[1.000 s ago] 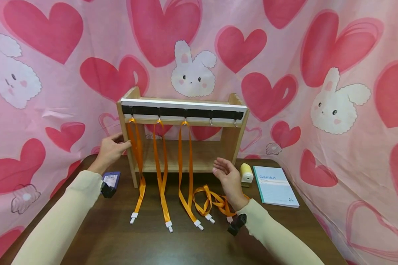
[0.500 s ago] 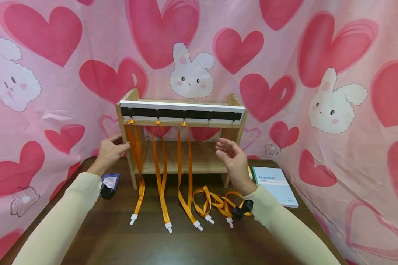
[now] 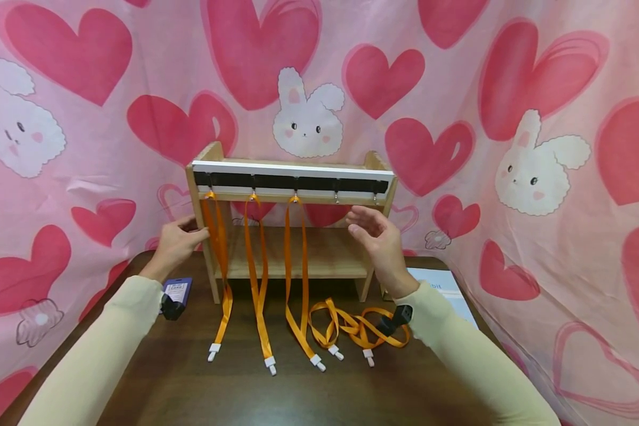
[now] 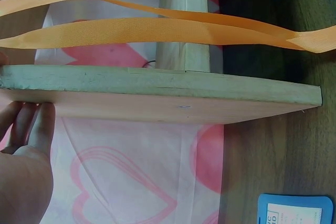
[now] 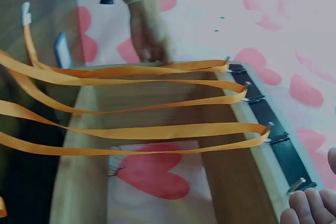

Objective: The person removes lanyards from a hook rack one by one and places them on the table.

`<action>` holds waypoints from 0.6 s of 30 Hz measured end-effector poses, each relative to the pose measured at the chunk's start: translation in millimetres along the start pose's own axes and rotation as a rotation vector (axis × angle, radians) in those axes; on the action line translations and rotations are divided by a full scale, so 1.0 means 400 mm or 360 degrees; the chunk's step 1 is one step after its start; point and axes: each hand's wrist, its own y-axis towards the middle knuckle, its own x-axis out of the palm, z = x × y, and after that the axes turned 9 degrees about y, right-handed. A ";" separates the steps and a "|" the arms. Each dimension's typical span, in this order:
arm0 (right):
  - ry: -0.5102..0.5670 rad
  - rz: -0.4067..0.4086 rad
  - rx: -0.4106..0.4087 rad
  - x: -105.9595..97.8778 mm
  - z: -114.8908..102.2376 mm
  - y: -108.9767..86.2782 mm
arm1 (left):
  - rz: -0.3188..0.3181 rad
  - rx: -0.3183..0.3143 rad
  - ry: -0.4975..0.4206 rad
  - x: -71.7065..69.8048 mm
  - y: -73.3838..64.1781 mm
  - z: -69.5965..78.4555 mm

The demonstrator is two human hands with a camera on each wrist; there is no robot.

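A wooden shelf (image 3: 293, 269) stands on the table with a white and black hook strip (image 3: 293, 182) along its top front. Orange lanyards (image 3: 296, 254) loop over three of the hooks, their white clips on the table. My left hand (image 3: 174, 247) holds the shelf's left side panel (image 4: 184, 106); in the left wrist view its fingers lie on the outer face and the thumb tip is at the front edge. My right hand (image 3: 382, 251) is raised before the shelf's right end, fingers loosely bent and holding nothing. In the right wrist view its fingers (image 5: 310, 208) appear near a bare hook (image 5: 296, 184).
Two more orange lanyards (image 3: 327, 343) lie coiled on the table (image 3: 234, 396) at front right. A blue card holder (image 3: 178, 290) lies left of the shelf. The notebook (image 3: 447, 287) at right is partly behind my right arm. Pink heart-patterned cloth surrounds the table.
My right hand has risen from beside the coiled lanyards to just below the hook strip's right end, covering the yellow roll. My left hand stays on the side panel.
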 end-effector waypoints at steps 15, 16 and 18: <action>-0.0087 -0.0238 0.0087 0.041 -0.019 0.053 | 0.0000 -0.0029 0.0011 0.002 0.000 0.001; -0.0087 -0.0238 0.0094 0.043 -0.017 0.056 | -0.0008 -0.0031 0.0013 0.001 -0.001 0.001; -0.0064 -0.0240 0.0110 0.048 -0.015 0.063 | -0.0024 -0.0031 0.0008 -0.001 0.000 0.002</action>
